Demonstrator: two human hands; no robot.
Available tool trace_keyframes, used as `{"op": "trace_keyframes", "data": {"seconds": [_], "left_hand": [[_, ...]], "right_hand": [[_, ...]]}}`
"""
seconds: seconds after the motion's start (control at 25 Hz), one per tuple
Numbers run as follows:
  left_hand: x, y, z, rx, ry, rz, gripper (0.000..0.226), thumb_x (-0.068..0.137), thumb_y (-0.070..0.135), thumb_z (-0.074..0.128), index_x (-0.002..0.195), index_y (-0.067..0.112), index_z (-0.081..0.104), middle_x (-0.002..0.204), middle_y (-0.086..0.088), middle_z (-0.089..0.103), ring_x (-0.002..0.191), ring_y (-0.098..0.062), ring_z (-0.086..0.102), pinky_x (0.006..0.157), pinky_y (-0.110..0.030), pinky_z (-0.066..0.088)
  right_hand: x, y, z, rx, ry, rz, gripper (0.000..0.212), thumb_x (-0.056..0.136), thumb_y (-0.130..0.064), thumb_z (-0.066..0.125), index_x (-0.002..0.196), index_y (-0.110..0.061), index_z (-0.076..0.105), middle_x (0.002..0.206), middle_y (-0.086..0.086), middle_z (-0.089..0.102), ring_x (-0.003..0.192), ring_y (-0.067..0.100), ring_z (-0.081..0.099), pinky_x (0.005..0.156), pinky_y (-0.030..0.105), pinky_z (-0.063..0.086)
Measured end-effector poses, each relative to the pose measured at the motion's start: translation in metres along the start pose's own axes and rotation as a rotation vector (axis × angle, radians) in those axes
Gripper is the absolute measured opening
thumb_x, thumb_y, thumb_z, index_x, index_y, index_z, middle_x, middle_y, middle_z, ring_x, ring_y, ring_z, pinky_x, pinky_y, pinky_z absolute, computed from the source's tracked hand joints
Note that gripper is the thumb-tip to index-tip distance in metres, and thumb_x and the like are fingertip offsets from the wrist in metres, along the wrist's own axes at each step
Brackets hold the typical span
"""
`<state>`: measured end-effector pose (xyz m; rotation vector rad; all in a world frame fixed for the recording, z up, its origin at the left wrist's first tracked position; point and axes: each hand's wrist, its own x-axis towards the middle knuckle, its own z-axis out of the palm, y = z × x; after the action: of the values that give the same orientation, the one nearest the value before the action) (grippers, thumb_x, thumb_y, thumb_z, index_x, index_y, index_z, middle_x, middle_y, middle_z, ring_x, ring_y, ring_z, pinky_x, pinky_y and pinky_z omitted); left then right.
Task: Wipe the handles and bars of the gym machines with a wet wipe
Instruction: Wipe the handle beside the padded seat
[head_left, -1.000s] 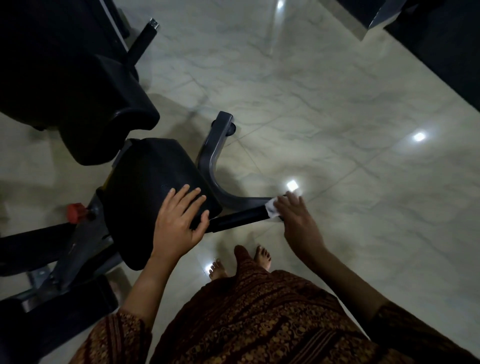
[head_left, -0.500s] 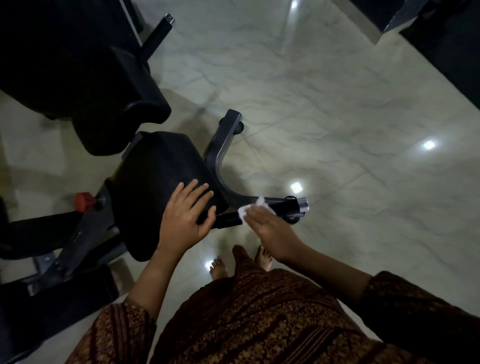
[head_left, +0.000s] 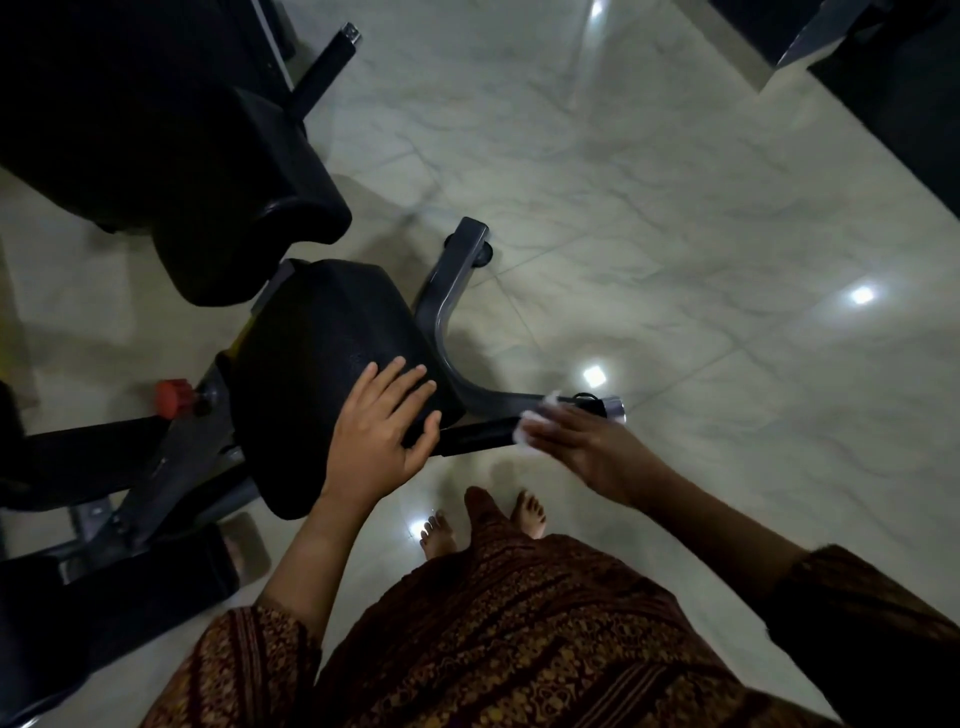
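Wipe (head_left: 525, 427) just pressed on handle (head_left: 478, 436) by flat right hand (head_left: 592, 447), left hand (head_left: 382, 436) spread on seat (head_left: 322, 338). Could slip out mid-stroke.

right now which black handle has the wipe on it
The near handle, beside the pad under the left hand; the right hand presses the wipe on it. The far handle at top is bare.
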<state>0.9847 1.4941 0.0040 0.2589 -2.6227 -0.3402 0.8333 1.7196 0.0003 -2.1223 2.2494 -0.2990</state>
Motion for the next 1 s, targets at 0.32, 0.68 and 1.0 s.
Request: {"op": "trace_keyframes", "data": {"seconds": [0.32, 0.68, 1.0], "left_hand": [[-0.001, -0.001, 0.000, 0.004, -0.007, 0.003, 0.033, 0.087, 0.027, 0.052, 0.101, 0.004, 0.069, 0.111, -0.014, 0.067, 0.117, -0.024, 0.048, 0.108, -0.039, 0.028], [-0.001, 0.000, 0.000, -0.011, 0.011, -0.003, 0.032, 0.086, 0.027, 0.052, 0.100, 0.004, 0.070, 0.109, -0.013, 0.068, 0.115, -0.025, 0.051, 0.108, -0.039, 0.028], [0.000, 0.000, 0.000, -0.008, -0.001, -0.003, 0.033, 0.086, 0.027, 0.052, 0.100, 0.003, 0.070, 0.109, -0.014, 0.067, 0.116, -0.024, 0.048, 0.111, -0.035, 0.024]], "right_hand": [[0.028, -0.028, 0.023, -0.075, -0.029, -0.113, 0.040, 0.085, -0.013, 0.036, 0.104, -0.010, 0.070, 0.119, 0.007, 0.065, 0.112, 0.031, 0.059, 0.095, 0.046, 0.043], [-0.051, 0.031, -0.023, 0.052, 0.080, 0.155, 0.038, 0.104, -0.022, 0.020, 0.122, -0.014, 0.053, 0.124, 0.013, 0.060, 0.121, 0.028, 0.049, 0.092, 0.039, 0.050], [0.021, -0.004, 0.010, 0.074, 0.056, 0.227, 0.042, 0.066, 0.013, 0.058, 0.106, 0.002, 0.066, 0.106, 0.020, 0.067, 0.094, 0.035, 0.066, 0.078, 0.052, 0.054]]}}
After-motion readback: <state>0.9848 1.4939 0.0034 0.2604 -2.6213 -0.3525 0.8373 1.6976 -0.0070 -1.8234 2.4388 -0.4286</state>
